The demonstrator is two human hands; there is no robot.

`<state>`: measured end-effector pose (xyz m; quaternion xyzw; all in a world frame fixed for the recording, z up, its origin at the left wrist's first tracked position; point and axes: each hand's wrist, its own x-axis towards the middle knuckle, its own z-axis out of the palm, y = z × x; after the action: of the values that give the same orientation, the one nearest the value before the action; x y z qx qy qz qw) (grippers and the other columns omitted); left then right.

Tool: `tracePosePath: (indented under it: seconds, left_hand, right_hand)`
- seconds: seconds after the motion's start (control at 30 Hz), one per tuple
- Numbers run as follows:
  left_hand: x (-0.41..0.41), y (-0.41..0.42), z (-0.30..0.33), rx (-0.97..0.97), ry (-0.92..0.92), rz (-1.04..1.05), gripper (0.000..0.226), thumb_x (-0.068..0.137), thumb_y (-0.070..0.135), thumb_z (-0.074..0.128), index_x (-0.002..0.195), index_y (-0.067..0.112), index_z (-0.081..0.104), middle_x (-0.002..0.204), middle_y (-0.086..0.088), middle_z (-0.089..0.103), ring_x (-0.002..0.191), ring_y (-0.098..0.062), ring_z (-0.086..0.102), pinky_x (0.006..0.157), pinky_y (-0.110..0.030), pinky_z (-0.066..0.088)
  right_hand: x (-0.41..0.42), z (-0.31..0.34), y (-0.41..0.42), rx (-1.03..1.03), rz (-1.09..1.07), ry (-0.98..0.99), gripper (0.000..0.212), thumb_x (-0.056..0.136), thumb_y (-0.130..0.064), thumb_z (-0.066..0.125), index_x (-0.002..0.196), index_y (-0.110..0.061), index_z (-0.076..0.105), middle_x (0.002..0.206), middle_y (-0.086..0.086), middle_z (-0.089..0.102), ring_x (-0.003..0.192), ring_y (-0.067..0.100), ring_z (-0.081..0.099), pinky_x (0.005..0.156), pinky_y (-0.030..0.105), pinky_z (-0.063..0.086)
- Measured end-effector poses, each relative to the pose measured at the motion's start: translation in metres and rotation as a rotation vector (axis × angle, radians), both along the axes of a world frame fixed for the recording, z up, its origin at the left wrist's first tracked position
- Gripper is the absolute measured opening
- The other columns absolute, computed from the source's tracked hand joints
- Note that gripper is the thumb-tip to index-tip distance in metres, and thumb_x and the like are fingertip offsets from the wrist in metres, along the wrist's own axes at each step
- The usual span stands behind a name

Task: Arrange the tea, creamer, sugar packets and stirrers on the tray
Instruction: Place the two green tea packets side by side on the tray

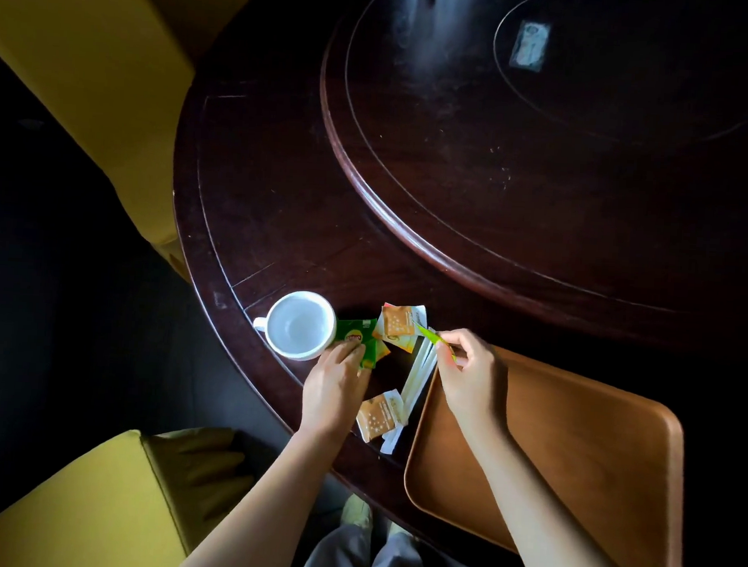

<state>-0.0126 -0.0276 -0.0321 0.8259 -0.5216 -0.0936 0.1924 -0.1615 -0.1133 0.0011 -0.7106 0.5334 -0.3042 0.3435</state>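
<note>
Nearest the lens: grey trousers [375, 556] at bottom centre, two bare forearms reaching up and away over the table edge.

Largest item: dark round wooden table [280, 217] with raised turntable [543, 162]. Yellow chairs [70, 506] at left.

Brown wooden tray [571, 458]: rounded rectangle, bare surface, lying at right, overhanging the table's near edge.

White cup [301, 324]: upright, handle to the left, resting near the table edge.

White paper-wrapped stirrers [417, 383]: long, narrow, lying just beside the tray's left rim.

Orange-and-white packets: one [398, 323] beyond the stirrers, another [376, 415] near the left wrist, both flat on the table.

Green tea packets [358, 341]: glossy, with red-and-yellow logo, touching the cup's right side.

Left hand [337, 381]: palm down, fingertips pressed together onto the green tea packets, holding them flat against the table.

Right hand [467, 375]: raised above the tray's left rim, wrist bent, thumb and forefinger pinched on a thin green strip [430, 335]. Strip points away from the fingers toward the far orange packet; kind of item not determinable.
</note>
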Motion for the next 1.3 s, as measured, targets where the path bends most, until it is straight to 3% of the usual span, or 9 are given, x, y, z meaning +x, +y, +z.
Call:
tracePosePath:
  seconds: [0.13, 0.27, 0.37, 0.5, 0.7, 0.87, 1.0, 1.13, 1.3]
  left_hand:
    - [-0.002, 0.003, 0.002, -0.045, -0.006, -0.006, 0.028, 0.07, 0.001, 0.076, 0.098, 0.004, 0.072, 0.103, -0.011, 0.073, 0.094, -0.027, 0.069, 0.077, -0.038, 0.056]
    - [-0.007, 0.012, 0.009, -0.093, -0.01, -0.012, 0.028, 0.076, -0.002, 0.071, 0.104, 0.003, 0.07, 0.105, -0.012, 0.072, 0.098, -0.027, 0.068, 0.084, -0.036, 0.052]
    - [-0.013, 0.027, 0.021, -0.151, -0.004, -0.021, 0.028, 0.082, 0.003, 0.064, 0.11, 0.006, 0.068, 0.11, -0.01, 0.07, 0.103, -0.025, 0.066, 0.089, -0.034, 0.049]
    - [-0.029, 0.046, 0.033, -0.221, 0.042, -0.092, 0.032, 0.085, 0.011, 0.053, 0.115, 0.009, 0.065, 0.116, -0.006, 0.068, 0.107, -0.018, 0.064, 0.092, -0.03, 0.051]
    - [-0.081, 0.009, 0.014, -0.185, 0.012, -0.437, 0.032, 0.087, 0.016, 0.047, 0.111, 0.009, 0.067, 0.114, -0.006, 0.069, 0.108, -0.017, 0.063, 0.09, -0.029, 0.052]
    - [-0.094, -0.009, -0.005, -0.053, -0.063, -0.531, 0.037, 0.083, 0.018, 0.046, 0.112, 0.007, 0.066, 0.118, -0.01, 0.067, 0.11, -0.022, 0.062, 0.085, -0.032, 0.056]
    - [-0.099, 0.001, -0.001, 0.029, -0.164, -0.594, 0.053, 0.082, 0.039, 0.042, 0.127, 0.013, 0.055, 0.136, -0.011, 0.053, 0.127, -0.025, 0.048, 0.101, -0.045, 0.04]
    - [-0.096, 0.01, -0.007, 0.144, -0.253, -0.619, 0.064, 0.081, 0.052, 0.04, 0.139, 0.024, 0.038, 0.149, -0.009, 0.035, 0.138, -0.024, 0.029, 0.112, -0.051, 0.018]
    - [-0.094, 0.007, -0.013, 0.225, -0.274, -0.619, 0.063, 0.083, 0.058, 0.035, 0.138, 0.028, 0.038, 0.149, -0.009, 0.036, 0.136, -0.023, 0.036, 0.105, -0.054, 0.031]
  right_hand:
    - [-0.011, -0.009, 0.008, 0.005, -0.015, -0.023, 0.009, 0.083, -0.008, 0.062, 0.089, -0.009, 0.068, 0.086, 0.006, 0.071, 0.078, 0.017, 0.065, 0.068, 0.029, 0.056]
    - [-0.022, -0.01, 0.014, 0.011, -0.068, -0.077, 0.01, 0.083, -0.009, 0.062, 0.09, -0.007, 0.069, 0.086, 0.007, 0.071, 0.08, 0.016, 0.066, 0.071, 0.022, 0.052]
    - [-0.041, -0.003, 0.022, -0.059, -0.06, -0.09, 0.024, 0.084, -0.026, 0.054, 0.09, -0.008, 0.069, 0.089, 0.005, 0.072, 0.08, 0.016, 0.066, 0.072, 0.028, 0.055]
    - [-0.075, -0.002, 0.032, -0.23, -0.044, 0.092, 0.025, 0.084, -0.023, 0.052, 0.088, -0.007, 0.071, 0.09, 0.006, 0.073, 0.082, 0.016, 0.067, 0.077, 0.024, 0.053]
    - [-0.102, -0.026, 0.029, -0.358, -0.073, 0.289, 0.016, 0.079, -0.007, 0.057, 0.084, 0.0, 0.071, 0.089, 0.012, 0.072, 0.086, 0.021, 0.067, 0.088, 0.023, 0.043]
    - [-0.113, -0.045, 0.034, -0.269, 0.005, 0.377, 0.03, 0.084, -0.02, 0.045, 0.085, -0.004, 0.071, 0.094, 0.009, 0.071, 0.091, 0.024, 0.067, 0.089, 0.026, 0.044]
    - [-0.12, -0.053, 0.047, -0.209, 0.039, 0.449, 0.038, 0.083, -0.029, 0.046, 0.11, -0.011, 0.066, 0.121, 0.01, 0.064, 0.115, 0.027, 0.057, 0.093, 0.043, 0.049]
    - [-0.119, -0.049, 0.056, -0.134, 0.132, 0.677, 0.053, 0.088, -0.043, 0.035, 0.138, -0.025, 0.041, 0.147, 0.005, 0.04, 0.138, 0.021, 0.026, 0.107, 0.046, 0.024]
    - [-0.126, -0.052, 0.055, -0.04, 0.236, 0.768, 0.061, 0.093, -0.051, 0.006, 0.138, -0.027, 0.039, 0.149, 0.003, 0.036, 0.137, 0.019, 0.025, 0.108, 0.045, 0.019]
